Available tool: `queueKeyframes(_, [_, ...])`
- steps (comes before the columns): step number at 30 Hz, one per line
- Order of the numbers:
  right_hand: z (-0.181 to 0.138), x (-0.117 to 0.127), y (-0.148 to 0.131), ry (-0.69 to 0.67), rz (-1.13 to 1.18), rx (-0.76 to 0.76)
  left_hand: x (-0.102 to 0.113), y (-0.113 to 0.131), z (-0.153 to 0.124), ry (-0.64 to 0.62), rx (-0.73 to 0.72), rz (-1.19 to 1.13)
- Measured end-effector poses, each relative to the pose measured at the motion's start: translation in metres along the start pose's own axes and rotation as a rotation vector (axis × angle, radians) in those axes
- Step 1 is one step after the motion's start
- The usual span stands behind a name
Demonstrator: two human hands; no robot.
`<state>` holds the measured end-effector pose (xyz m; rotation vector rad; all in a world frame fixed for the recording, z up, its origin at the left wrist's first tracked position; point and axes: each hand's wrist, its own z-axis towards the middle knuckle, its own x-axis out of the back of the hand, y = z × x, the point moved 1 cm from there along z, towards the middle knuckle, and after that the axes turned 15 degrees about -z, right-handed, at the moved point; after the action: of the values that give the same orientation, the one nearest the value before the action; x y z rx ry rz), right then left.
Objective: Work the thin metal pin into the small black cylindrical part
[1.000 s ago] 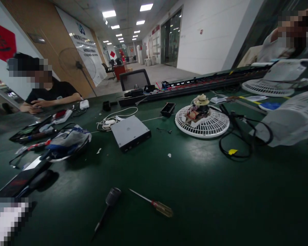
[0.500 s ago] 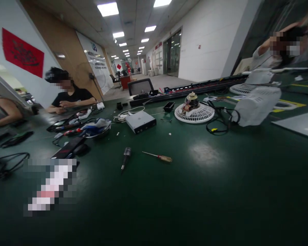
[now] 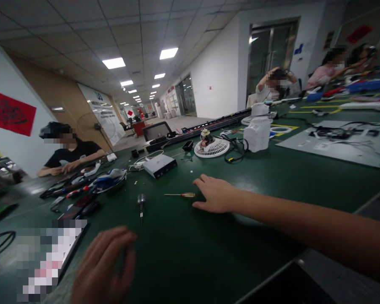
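Note:
My right hand (image 3: 215,195) reaches in from the right over the green table, thumb and fingers apart and nothing in them. Just left of its fingertips lies a screwdriver (image 3: 188,195) with a yellowish handle and a thin shaft pointing left. Low at the front left is my left hand (image 3: 106,264), slightly blurred, its fingers bent and the thumb apart, holding nothing that I can see. Ahead of it a dark, thick-handled screwdriver (image 3: 141,202) lies with its tip toward me.
Behind the tools sit a silver disc drive (image 3: 160,164), a small black tray (image 3: 187,146) and a white fan grille (image 3: 213,148) bearing a motor. A white housing (image 3: 256,134) and grey board (image 3: 335,143) stand right. Cables and a bowl (image 3: 109,181) lie left. Several people sit around.
Both my hands have come into view, the right beside the yellowish screwdriver and the left at the front. The view has swung to the right, showing more people and the grey board.

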<state>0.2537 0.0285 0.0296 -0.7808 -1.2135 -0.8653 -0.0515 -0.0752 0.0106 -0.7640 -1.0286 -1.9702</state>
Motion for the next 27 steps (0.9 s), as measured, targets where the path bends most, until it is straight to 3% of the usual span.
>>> queueKeyframes(2, [0.032, -0.016, -0.009, -0.103, -0.03, 0.116, -0.019, -0.006, 0.042, 0.008, 0.03, 0.115])
queueKeyframes(5, [0.061, -0.035, -0.02, -0.105, 0.008, 0.221, -0.046, -0.026, 0.094, -0.085, 0.285, 0.241])
queueKeyframes(7, [0.072, -0.042, -0.025, -0.105, 0.048, 0.118, -0.059, -0.04, 0.111, -0.173, 0.472, 0.202])
queueKeyframes(9, [0.077, -0.047, -0.027, -0.052, 0.051, 0.023, -0.066, -0.048, 0.117, -0.176, 0.515, 0.152])
queueKeyframes(12, [0.077, -0.054, -0.028, 0.059, 0.124, -0.096, -0.068, -0.05, 0.114, -0.149, 0.463, 0.11])
queueKeyframes(14, [0.076, -0.057, -0.026, 0.11, 0.205, -0.118, -0.068, -0.049, 0.11, -0.133, 0.351, 0.037])
queueKeyframes(19, [0.08, -0.057, -0.019, 0.204, 0.288, 0.019, -0.073, -0.048, 0.106, -0.143, 0.082, -0.056])
queueKeyframes(21, [0.08, -0.056, -0.018, 0.211, 0.252, 0.007, -0.074, -0.049, 0.106, -0.107, 0.01, -0.076])
queueKeyframes(24, [0.078, -0.055, -0.019, 0.21, 0.197, -0.03, -0.073, -0.049, 0.106, -0.06, -0.034, -0.096])
queueKeyframes(27, [0.074, -0.055, -0.023, 0.212, 0.176, 0.037, -0.071, -0.046, 0.106, -0.071, -0.056, -0.129])
